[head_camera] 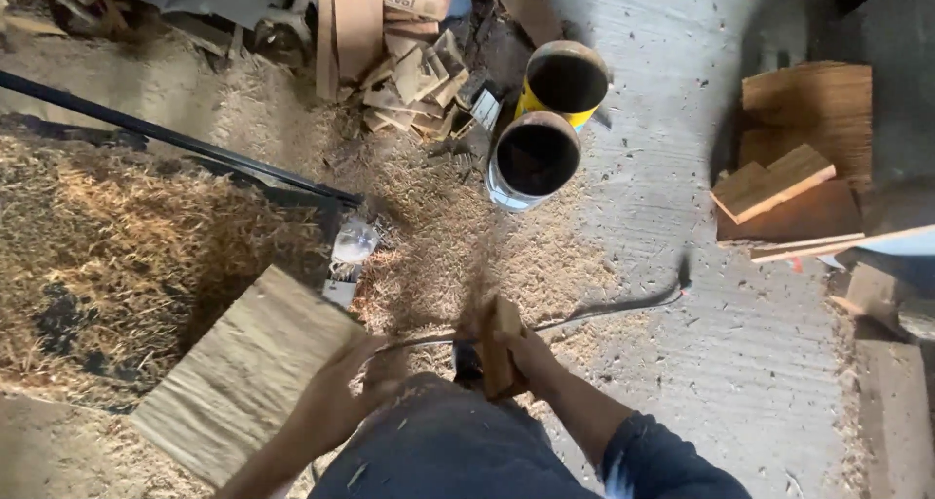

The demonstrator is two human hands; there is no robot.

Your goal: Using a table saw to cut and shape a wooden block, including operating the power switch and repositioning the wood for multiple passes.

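Head view, looking straight down: a flat wooden board [243, 372] is held by the left hand [336, 397] at its right edge. The board is tipped up on one side, so its wide face can be seen. The fingers are wrapped over the edge, but how tight they are cannot be told.

A small wooden block [501, 348] is held by the right hand [531, 358] just above the knees. The fingers are closed around the block, so it stands up and does not drop. A thin dark cable [604, 309] is seen running along the floor behind this hand.

Sawdust [448, 236] is spread over the concrete floor [682, 382] in front of the person. A big heap of wood shavings [117, 236] is piled on the left, with a long black bar [166, 139] lying across it.

Two open cans [550, 119] are set side by side further away, near a pile of wood scraps [409, 80]. More cut boards [789, 168] are stacked on the right, well apart from the hands.
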